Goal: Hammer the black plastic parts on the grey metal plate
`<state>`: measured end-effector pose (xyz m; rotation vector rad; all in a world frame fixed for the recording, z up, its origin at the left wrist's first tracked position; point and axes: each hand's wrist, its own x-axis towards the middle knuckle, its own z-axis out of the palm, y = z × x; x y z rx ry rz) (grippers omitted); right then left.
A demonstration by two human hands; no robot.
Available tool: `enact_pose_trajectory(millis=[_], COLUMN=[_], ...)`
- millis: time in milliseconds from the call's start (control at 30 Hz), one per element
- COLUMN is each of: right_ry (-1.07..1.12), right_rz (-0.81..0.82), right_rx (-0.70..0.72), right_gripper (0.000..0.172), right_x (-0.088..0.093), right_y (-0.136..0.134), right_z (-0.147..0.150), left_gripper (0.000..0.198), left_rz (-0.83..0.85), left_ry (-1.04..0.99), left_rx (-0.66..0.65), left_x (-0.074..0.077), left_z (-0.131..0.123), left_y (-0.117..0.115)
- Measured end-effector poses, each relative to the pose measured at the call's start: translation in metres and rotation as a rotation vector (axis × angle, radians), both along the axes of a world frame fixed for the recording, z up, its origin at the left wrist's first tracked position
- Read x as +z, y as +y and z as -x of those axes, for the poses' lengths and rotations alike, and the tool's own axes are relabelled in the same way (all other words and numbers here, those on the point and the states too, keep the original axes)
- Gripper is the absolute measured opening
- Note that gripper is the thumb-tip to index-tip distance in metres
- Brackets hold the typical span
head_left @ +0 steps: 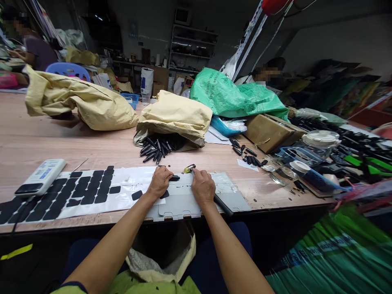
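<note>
My left hand [159,181] is closed on a small black cylindrical part [174,178], which points right, low over the grey board [180,200]. My right hand [203,187] is wrapped round a hammer; its yellow-and-metal head [190,168] shows beyond the fingers and its black handle [223,205] sticks out toward the table's front edge. The two hands are apart above the board. Left of them, a white sheet [122,179] carries rows of black rounded patches [97,184]. Similar black parts [156,149] lie heaped at the mouth of a beige sack [176,114].
A white device [41,176] sits on the left. Another beige sack [82,102], a green bag [232,96] and a cardboard box [271,131] stand behind. Jars [320,143] and a blue basket [321,179] are at the right. An open bag [190,253] hangs below the table edge.
</note>
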<state>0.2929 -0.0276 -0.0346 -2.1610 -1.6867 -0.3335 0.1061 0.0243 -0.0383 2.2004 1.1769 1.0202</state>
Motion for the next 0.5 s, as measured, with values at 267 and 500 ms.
enact_pose_trajectory(millis=[267, 500], right_ry=[0.001, 0.009], right_rz=[-0.005, -0.010], right_rx=[0.000, -0.004], right_gripper=[0.031, 0.030], right_x=[0.0001, 0.0005], right_y=[-0.0004, -0.0003], right_z=[-0.0005, -0.0002], left_gripper=[0.020, 0.019], left_rz=[0.030, 0.086], left_ry=[0.034, 0.070], left_rx=[-0.001, -0.012], left_x=[0.0044, 0.0082], left_z=[-0.0020, -0.0014], left_y=[-0.0073, -0.0054])
